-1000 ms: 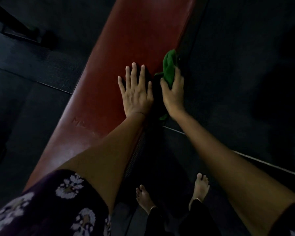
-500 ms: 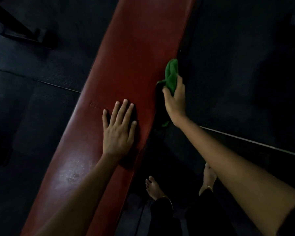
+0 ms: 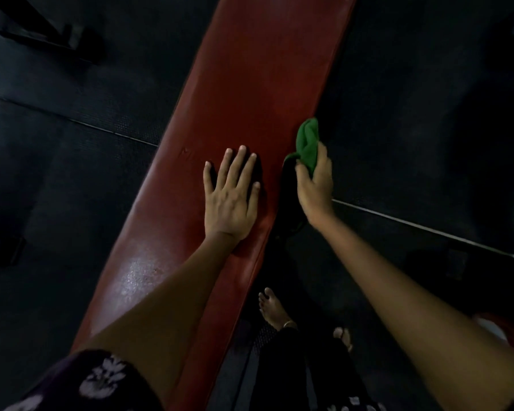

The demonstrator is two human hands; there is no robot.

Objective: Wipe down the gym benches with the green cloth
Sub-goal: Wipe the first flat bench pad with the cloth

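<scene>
Head view: left hand (image 3: 230, 203) now higher up smooth red padded bench (image 3: 258, 84), fingers spread flat; right hand (image 3: 315, 185) fingers clamped on bunched green cloth (image 3: 307, 143) at bench edge.

Green cloth (image 3: 307, 145), red bench (image 3: 258, 84)

Dim room with a dark textured rubber floor (image 3: 413, 84). A pale seam line (image 3: 428, 232) crosses the floor. Well left of the seam, a black metal frame foot (image 3: 57, 40) rests in shadow.
</scene>
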